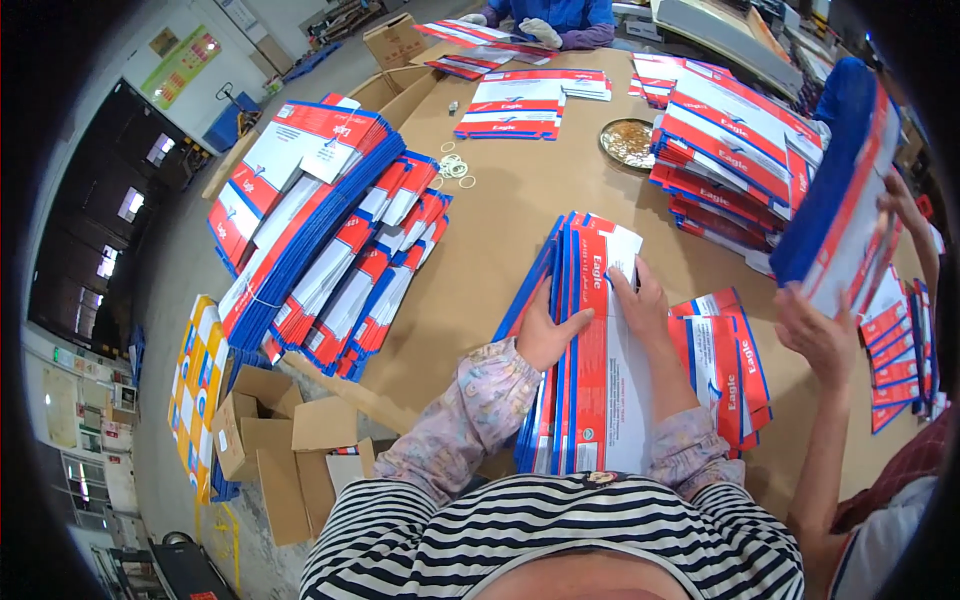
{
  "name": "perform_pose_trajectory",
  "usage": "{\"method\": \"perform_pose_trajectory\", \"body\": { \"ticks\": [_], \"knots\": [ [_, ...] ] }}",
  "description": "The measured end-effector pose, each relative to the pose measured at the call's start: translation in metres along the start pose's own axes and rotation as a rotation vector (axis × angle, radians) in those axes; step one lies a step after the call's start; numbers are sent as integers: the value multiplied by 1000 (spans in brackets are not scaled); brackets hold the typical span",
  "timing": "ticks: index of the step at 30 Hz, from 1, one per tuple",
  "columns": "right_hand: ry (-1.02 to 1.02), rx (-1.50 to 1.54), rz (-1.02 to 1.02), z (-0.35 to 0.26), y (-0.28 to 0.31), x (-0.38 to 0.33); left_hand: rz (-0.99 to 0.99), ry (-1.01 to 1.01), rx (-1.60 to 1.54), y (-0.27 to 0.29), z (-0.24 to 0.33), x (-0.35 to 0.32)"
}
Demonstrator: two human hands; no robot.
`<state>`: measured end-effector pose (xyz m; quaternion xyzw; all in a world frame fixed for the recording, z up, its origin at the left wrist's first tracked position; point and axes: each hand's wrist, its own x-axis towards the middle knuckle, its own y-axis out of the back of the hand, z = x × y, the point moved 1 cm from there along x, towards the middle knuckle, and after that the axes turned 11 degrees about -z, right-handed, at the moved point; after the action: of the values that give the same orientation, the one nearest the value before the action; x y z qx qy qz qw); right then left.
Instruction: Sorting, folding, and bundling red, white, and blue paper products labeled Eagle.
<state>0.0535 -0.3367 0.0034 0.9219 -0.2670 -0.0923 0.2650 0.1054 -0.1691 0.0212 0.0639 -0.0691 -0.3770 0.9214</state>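
A stack of flattened red, white and blue cartons (pixel 606 385) stands lengthwise before my body, its near end close to my striped shirt. My left hand (pixel 548 330) grips its left side, the thumb over the top and the fingers partly hidden. Around the right side closes my right hand (pixel 642 300), near the far end. Beside my right forearm lies a smaller pile of the same flat cartons (pixel 735 370). Further left, tall leaning bundles of cartons (pixel 310 215) rest on the table, one with a pale band around it.
Loose pale rubber bands (pixel 455 168) and a round metal dish (pixel 628 143) lie on the brown table (pixel 440 290). More carton piles (pixel 735 135) stand at the far right. A co-worker's hands hold a carton bundle (pixel 845 200) close on my right. Open cardboard boxes (pixel 325 425) stand at the lower left.
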Motion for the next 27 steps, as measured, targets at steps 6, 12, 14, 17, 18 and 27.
{"method": "perform_pose_trajectory", "body": {
  "ticks": [6, 12, 14, 17, 18, 27],
  "knots": [
    [45, -13, 15, 23, -8, 9, 8, -13, 71, -1, 1, -1],
    [-7, 88, -66, 6, 2, 3, -22, -35, 72, 1, -11, -1],
    [-1, 50, -63, 5, -3, 2, -40, -43, 0, 3, -18, -2],
    [-14, 18, -64, 10, -3, 5, -32, -33, -10, 2, -30, 1],
    [-35, 30, -67, 12, -3, 5, -33, -30, -9, 1, -27, 1],
    [12, 15, 7, 6, 1, 0, -66, -19, -54, -1, -16, -1]
  ]
}}
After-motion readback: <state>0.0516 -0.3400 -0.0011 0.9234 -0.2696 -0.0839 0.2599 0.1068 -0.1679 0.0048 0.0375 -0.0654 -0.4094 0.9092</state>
